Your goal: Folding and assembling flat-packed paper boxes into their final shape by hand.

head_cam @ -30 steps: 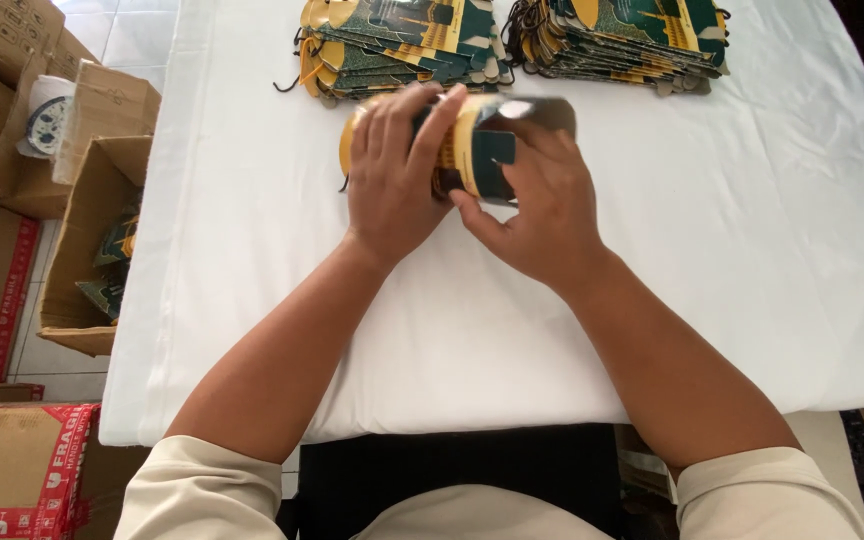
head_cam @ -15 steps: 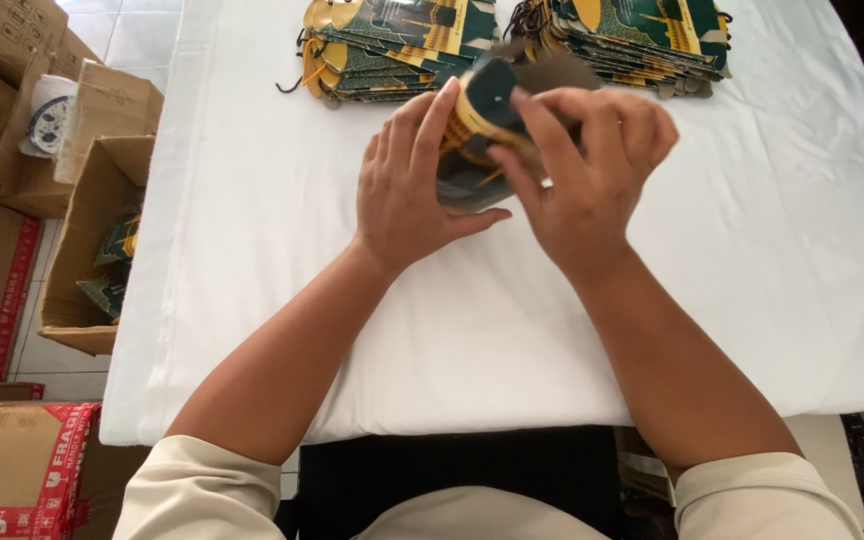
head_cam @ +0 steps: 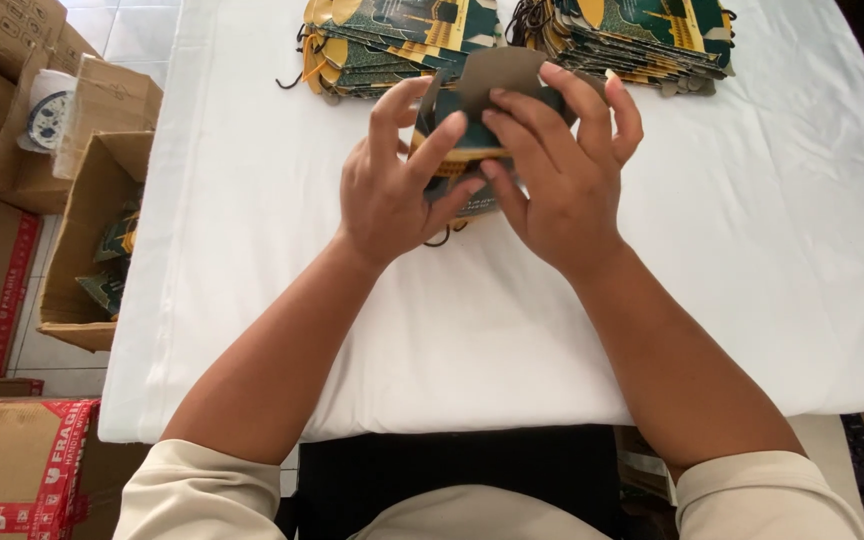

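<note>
Cardboard piece [head_cam: 480,110], green and gold print outside, plain grey-brown inside, is upper centre of frame, held just above the white tablecloth [head_cam: 732,260]. Versus half a second ago, it's opened out: a rounded grey flap now stands up toward the top, where a curled gold-edged face showed before. Looks like folding is mid-way. Left hand [head_cam: 392,190] pinches its left side, thumb and fingers bent around the edge. Right hand [head_cam: 557,165] presses fingertips on the flap. Thin stiff card, dark cord loop hanging below. Two flat stacks [head_cam: 402,45] of matching pieces lie behind.
</note>
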